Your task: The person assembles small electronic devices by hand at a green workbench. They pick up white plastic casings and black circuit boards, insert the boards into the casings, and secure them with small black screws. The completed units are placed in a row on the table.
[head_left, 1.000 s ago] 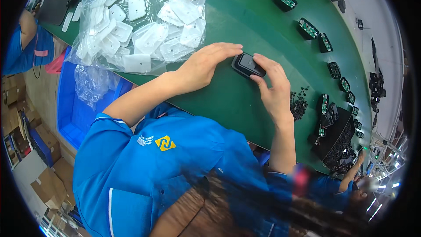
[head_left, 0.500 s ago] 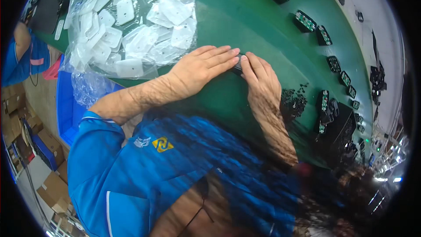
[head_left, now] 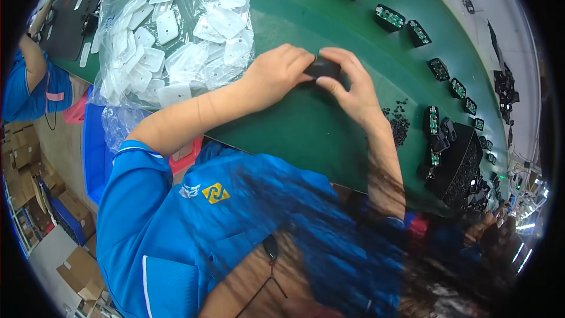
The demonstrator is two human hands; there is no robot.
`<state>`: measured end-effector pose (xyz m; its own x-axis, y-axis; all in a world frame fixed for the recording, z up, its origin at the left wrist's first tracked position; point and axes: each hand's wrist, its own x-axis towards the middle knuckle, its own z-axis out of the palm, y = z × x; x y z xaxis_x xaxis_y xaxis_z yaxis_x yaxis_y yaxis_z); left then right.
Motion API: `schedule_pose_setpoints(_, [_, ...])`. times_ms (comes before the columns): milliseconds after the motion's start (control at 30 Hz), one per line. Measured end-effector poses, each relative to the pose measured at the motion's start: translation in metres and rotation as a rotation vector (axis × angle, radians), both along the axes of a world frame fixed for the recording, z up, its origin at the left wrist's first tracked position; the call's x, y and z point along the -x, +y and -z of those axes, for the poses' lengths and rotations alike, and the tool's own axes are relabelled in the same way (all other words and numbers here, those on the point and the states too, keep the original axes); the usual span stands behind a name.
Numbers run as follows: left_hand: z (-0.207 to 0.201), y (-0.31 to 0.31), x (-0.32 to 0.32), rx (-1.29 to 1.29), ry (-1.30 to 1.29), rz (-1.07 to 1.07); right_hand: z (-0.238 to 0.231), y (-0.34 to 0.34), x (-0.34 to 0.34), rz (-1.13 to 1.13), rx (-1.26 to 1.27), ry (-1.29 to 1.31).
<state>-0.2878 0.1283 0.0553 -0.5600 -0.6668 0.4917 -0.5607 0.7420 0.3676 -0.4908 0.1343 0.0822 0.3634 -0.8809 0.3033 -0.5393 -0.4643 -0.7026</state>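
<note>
The left hand (head_left: 279,73) and the right hand (head_left: 353,85) grasp a small black case (head_left: 325,69) between them, over the middle of the green table (head_left: 282,135). Far left, a clear plastic bag (head_left: 186,10) holds many flat white plates (head_left: 225,22). Crumpled clear plastic (head_left: 120,126) sits at a blue bin (head_left: 94,162). To the right, a black box (head_left: 449,162) holds tiny black bits (head_left: 468,171).
</note>
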Motion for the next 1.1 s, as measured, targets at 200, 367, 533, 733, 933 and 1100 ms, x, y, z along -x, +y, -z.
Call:
schedule_pose_setpoints(200, [-0.021,-0.007,0.003,-0.573,0.378,0.018,-0.005,-0.002,-0.006,0.067,-0.16,-0.092])
schedule_pose_setpoints(367, [-0.04,-0.019,0.007,-0.736,0.411,-0.005,-0.002,-0.01,-0.008,0.058,-0.289,-0.371])
schedule_pose_setpoints(533, [-0.038,-0.081,0.007,-0.68,0.387,-0.141,0.002,-0.035,-0.008,0.237,-0.05,-0.207])
schedule_pose_setpoints(733, [-0.021,-0.21,-0.028,-0.714,0.508,-0.291,-0.008,-0.035,0.007,0.304,-0.169,-0.419])
schedule_pose_setpoints(933, [-0.002,-0.275,-0.044,-1.139,0.456,-0.417,-0.015,-0.003,0.034,0.391,-0.229,-0.438])
schedule_pose_setpoints(1100, [-0.018,-0.28,-0.071,-1.106,-0.072,-0.444,-0.005,0.027,0.071,0.519,-0.207,-0.477])
